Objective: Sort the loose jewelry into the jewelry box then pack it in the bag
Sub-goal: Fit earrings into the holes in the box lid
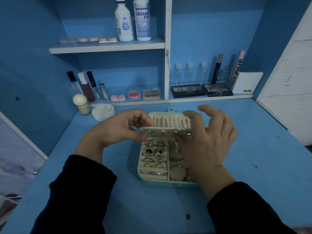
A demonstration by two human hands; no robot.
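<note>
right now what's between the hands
The cream earring flap of the jewelry box, its left end pinched by the left hand, right hand at the other; head view.

Left hand pinches the earring flap, fingers curled; right hand fingers loosely spread

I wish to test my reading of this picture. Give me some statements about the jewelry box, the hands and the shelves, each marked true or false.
The jewelry box is open. True.
The rings sit in its right compartment. False: they sit in the left one.
The left hand holds the cream panel by its edge. True.
The two white bottles stand on the desk. False: they stand on the upper shelf.
</note>
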